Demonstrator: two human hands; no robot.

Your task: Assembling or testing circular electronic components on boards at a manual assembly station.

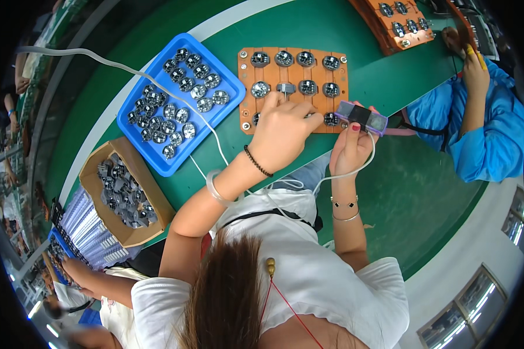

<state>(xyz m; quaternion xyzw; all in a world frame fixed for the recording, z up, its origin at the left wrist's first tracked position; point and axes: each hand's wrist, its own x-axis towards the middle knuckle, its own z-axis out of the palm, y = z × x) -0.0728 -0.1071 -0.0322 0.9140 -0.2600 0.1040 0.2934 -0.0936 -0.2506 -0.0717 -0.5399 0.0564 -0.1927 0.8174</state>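
My left hand point(285, 131) reaches over an orange-brown fixture board point(294, 75). Its fingertips are closed on a small round grey part point(285, 88) in the middle row; the exact grip is partly hidden. Other round electronic modules point(307, 87) sit in rows of seats around it. Just off the board's lower right corner, my right hand point(352, 150) grips a small rectangular device point(362, 117) with a purple rim and a dark middle. A white cable point(364, 166) runs from this device down past my wrist and across my lap.
A blue tray point(125, 125) of round modules stands left of the board. Nearer sits an open cardboard box point(157, 224) full of grey parts. Another loaded orange fixture point(384, 41) lies at the far right, beside a co-worker in blue point(483, 139). A pale cord point(174, 96) crosses the tray.
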